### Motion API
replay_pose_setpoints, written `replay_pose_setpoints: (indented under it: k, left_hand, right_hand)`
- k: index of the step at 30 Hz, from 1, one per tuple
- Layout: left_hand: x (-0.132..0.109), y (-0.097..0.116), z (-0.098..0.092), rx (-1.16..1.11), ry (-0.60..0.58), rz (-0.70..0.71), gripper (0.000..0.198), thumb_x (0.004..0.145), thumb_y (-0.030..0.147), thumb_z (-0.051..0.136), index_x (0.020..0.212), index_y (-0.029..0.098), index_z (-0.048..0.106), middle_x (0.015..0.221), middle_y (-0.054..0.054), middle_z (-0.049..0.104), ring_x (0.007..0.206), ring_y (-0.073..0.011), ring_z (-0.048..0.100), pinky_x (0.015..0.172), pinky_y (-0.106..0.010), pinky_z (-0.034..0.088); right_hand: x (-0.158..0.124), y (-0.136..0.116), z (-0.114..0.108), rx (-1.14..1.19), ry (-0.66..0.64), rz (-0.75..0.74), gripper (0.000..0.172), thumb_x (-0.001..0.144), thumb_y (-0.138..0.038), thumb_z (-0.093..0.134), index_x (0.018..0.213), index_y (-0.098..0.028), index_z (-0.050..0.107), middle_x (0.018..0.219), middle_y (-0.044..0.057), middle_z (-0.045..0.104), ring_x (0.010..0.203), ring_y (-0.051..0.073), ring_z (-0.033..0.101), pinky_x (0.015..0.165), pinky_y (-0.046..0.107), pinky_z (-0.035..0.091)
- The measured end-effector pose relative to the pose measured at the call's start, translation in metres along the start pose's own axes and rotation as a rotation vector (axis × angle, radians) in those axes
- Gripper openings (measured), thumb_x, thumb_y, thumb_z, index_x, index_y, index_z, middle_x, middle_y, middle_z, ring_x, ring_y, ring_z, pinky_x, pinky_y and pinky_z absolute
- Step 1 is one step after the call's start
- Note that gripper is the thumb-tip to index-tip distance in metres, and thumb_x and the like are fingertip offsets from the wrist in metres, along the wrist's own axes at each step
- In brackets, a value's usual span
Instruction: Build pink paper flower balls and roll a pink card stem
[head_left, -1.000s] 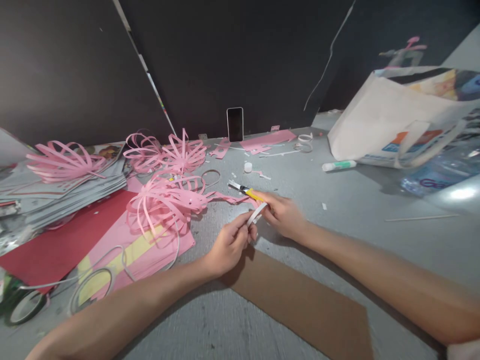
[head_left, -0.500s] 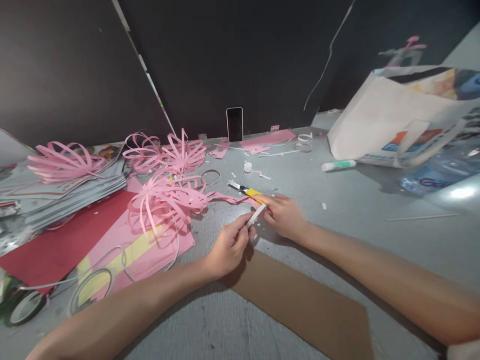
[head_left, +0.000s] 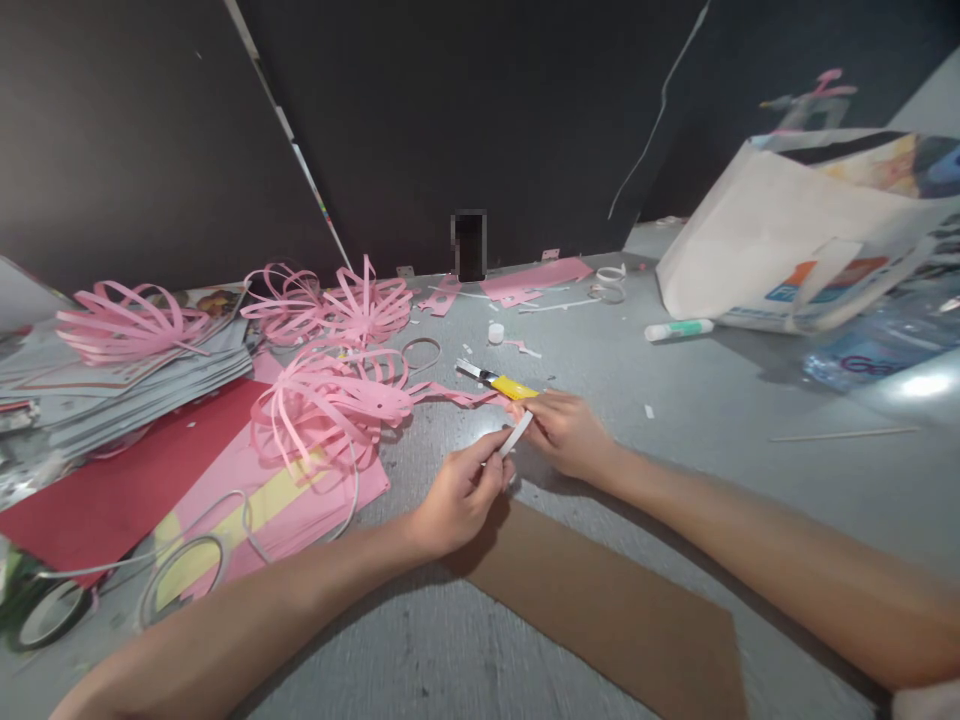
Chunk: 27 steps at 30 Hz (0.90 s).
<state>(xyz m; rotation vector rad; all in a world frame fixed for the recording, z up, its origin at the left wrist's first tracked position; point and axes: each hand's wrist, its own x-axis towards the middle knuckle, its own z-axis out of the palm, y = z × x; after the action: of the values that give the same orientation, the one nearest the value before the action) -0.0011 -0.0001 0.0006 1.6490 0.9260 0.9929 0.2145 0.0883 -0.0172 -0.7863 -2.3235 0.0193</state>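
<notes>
My left hand is closed, pinching a narrow white strip that slants up toward my other hand. The fingers of my right hand are pressed together at the strip's upper end and around the tip of a pink paper strip. That pink strip trails left to a looped pink paper ball. Just beyond my right fingers lies a yellow-handled box cutter, blade pointing away to the left; its near end is hidden by the hand. Below my hands lies a brown cardboard piece.
More looped pink paper balls and a stack of papers stand at left, by red paper. A small white roll sits ahead. A phone leans on the dark panel. At right are a glue stick, a white bag and a plastic bottle.
Both hands have stayed almost in place, with the white strip still between them. The right fingers have shifted very slightly, and the near pink paper ball has moved a little left.
</notes>
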Motion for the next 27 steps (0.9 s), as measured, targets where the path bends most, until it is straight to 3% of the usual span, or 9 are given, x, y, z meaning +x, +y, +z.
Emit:
replay_pose_setpoints:
  k: [3, 6, 11, 19, 27]
  left_hand:
    - [-0.001, -0.003, 0.001, 0.066, 0.06, 0.021, 0.044, 0.112, 0.037, 0.043, 0.139, 0.011, 0.068, 0.076, 0.001, 0.058, 0.065, -0.0111, 0.048, 0.066, -0.024, 0.042]
    - [-0.005, -0.006, 0.002, 0.185, 0.144, 0.096, 0.039, 0.111, 0.034, 0.048, 0.135, 0.013, 0.071, 0.089, -0.005, 0.071, 0.072, -0.0127, 0.058, 0.072, -0.025, 0.048]
    - [-0.007, -0.007, 0.004, 0.332, 0.144, 0.203, 0.036, 0.113, 0.034, 0.048, 0.132, 0.015, 0.071, 0.093, -0.008, 0.074, 0.076, -0.0162, 0.064, 0.077, -0.029, 0.052]
    - [0.0, -0.002, 0.001, 0.382, 0.079, 0.128, 0.033, 0.114, 0.03, 0.045, 0.097, 0.016, 0.07, 0.08, -0.002, 0.065, 0.071, -0.0137, 0.057, 0.07, -0.027, 0.043]
    - [0.0, -0.005, 0.001, 0.405, 0.112, 0.102, 0.036, 0.113, 0.032, 0.046, 0.094, 0.016, 0.072, 0.077, -0.002, 0.066, 0.07, -0.0137, 0.058, 0.069, -0.026, 0.041]
  right_hand:
    - [0.001, -0.005, -0.004, 0.155, 0.017, 0.003, 0.035, 0.104, -0.02, 0.05, 0.136, -0.021, 0.066, 0.086, 0.004, 0.077, 0.069, 0.019, 0.067, 0.071, 0.034, 0.052]
    - [0.001, -0.01, -0.009, 0.286, 0.053, -0.041, 0.049, 0.099, -0.017, 0.051, 0.147, -0.023, 0.058, 0.073, -0.002, 0.067, 0.062, 0.018, 0.062, 0.066, 0.033, 0.051]
    - [0.001, -0.014, -0.012, 0.337, 0.116, -0.154, 0.047, 0.098, -0.015, 0.054, 0.143, -0.024, 0.06, 0.067, -0.006, 0.06, 0.058, 0.015, 0.057, 0.063, 0.03, 0.049]
    - [0.007, -0.018, -0.012, 0.332, 0.053, -0.153, 0.021, 0.099, -0.021, 0.059, 0.119, -0.023, 0.068, 0.072, -0.002, 0.067, 0.063, 0.015, 0.061, 0.066, 0.028, 0.051]
    - [0.005, -0.015, -0.011, 0.358, 0.007, -0.097, 0.022, 0.1, -0.018, 0.055, 0.115, -0.022, 0.07, 0.076, -0.002, 0.073, 0.058, 0.013, 0.059, 0.062, 0.026, 0.05]
